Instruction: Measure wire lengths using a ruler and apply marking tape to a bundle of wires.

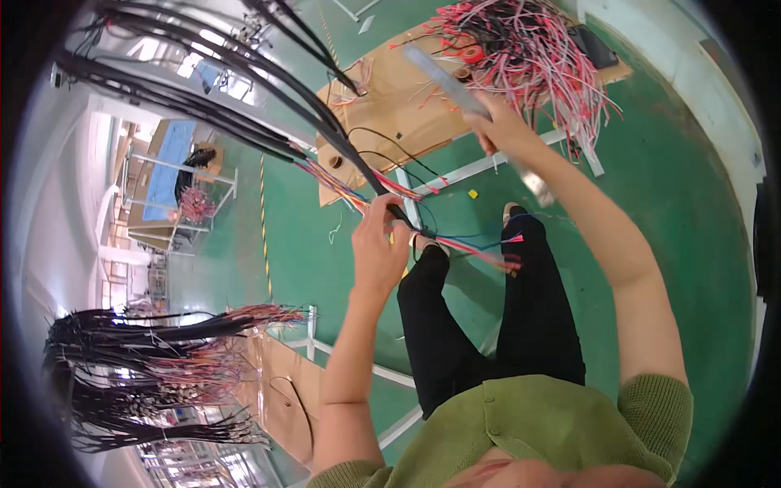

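Note:
My left hand (381,244) is closed round the end of a black-sheathed cable (358,159). Beyond the fingers, loose red, pink and blue wires (480,252) fan out over my knees. Raised to the right, my right hand (506,128) grips a long grey flat bar-like tool (443,80), smeared by motion; its kind cannot be made out. A blurred shiny piece (535,187) shows below that fist, perhaps the tool's other end. Beside the left hand hangs another black cable bundle (203,114) with bare multicoloured wire ends (338,180).
A cardboard-covered bench (390,89) ahead carries a heap of red and white wires (545,65), a tape roll (468,54) and a black flat object (594,46). Many black cables (138,333) hang at left above a second cardboard-topped bench (285,374). The floor (317,260) is green.

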`<state>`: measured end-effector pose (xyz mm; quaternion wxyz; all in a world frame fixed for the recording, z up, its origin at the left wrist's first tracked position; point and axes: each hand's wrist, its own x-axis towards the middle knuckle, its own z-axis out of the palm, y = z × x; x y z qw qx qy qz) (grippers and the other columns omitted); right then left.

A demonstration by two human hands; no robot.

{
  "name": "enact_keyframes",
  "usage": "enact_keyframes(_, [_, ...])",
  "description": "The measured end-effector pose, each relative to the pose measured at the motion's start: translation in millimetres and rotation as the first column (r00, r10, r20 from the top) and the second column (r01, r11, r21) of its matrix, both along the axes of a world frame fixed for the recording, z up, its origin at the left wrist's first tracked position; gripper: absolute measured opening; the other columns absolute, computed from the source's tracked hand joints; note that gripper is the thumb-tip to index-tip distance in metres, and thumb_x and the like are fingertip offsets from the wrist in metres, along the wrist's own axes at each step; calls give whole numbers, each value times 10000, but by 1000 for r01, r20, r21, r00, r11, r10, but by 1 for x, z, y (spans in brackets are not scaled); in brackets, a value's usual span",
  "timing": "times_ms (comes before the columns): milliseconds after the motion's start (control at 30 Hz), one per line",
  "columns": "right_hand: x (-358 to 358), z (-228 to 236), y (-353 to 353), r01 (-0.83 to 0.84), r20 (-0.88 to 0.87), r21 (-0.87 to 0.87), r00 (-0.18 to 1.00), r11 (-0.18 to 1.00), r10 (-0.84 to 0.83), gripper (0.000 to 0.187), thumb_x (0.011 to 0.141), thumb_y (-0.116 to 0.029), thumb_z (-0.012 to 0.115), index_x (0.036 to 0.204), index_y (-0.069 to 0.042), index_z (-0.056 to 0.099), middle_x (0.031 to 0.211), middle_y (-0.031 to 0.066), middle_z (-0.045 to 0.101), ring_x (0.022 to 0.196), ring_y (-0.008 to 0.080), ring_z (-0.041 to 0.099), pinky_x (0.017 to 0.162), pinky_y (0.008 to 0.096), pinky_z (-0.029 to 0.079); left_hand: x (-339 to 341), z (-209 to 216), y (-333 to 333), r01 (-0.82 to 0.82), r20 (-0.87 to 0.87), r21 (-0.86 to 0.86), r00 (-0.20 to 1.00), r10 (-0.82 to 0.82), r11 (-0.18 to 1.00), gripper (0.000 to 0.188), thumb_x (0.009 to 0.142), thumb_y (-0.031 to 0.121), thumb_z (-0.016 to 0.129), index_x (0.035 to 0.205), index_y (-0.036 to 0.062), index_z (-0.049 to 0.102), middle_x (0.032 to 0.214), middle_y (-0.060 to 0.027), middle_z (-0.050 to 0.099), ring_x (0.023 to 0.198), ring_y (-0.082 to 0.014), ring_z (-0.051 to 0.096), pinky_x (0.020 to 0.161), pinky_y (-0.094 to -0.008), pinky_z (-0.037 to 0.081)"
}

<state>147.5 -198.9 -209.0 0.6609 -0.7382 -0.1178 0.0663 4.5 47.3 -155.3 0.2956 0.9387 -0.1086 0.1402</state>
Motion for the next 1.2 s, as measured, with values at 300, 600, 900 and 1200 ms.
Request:
enact_keyframes(300, [-134, -53, 55, -183, -76, 352, 972, 918, 223, 300, 1013, -229, 468, 1235, -27, 468, 1026, 96, 624, 726, 142, 597, 695, 279, 511, 7, -35, -14, -216, -264, -818, 964, -15, 533, 219, 948, 48, 554, 1139, -23, 475, 1047, -131, 606, 830, -221, 685, 680, -283, 572])
enact_keyframes(600, [-177, -32, 55, 80, -136, 192, 989, 978, -54, 269, 993, -142, 521, 1210, 18, 534, 797, 37, 565, 592, 57, 475, 514, 207, 377, 6, -45, -62, -155, -129, -955, 985, -118, -253, 161, 1011, 136, 478, 1117, 16, 483, 837, -26, 538, 713, -116, 551, 734, -278, 504])
enact_keyframes(900, [-203, -20, 32, 71, -27, 139, 997, 988, -68, 346, 1004, -161, 502, 1291, 30, 475, 841, 89, 610, 591, 95, 528, 523, 225, 430, 2, -33, -81, -167, 2, -883, 934, -358, -439, 265, 1035, 310, 462, 898, 84, 480, 702, 33, 390, 604, -91, 378, 625, -266, 412])
enact_keyframes(1200, [-237, 11, -11, -198, -249, 178, 939, 964, 239, 477, 1035, -203, 385, 1438, 42, 315, 1353, 268, 494, 1031, 343, 652, 878, 422, 550, 6, -18, -71, -150, -35, -937, 938, -345, -314, 275, 1053, 301, 386, 959, 67, 495, 1052, -147, 662, 958, -214, 649, 843, -352, 519])
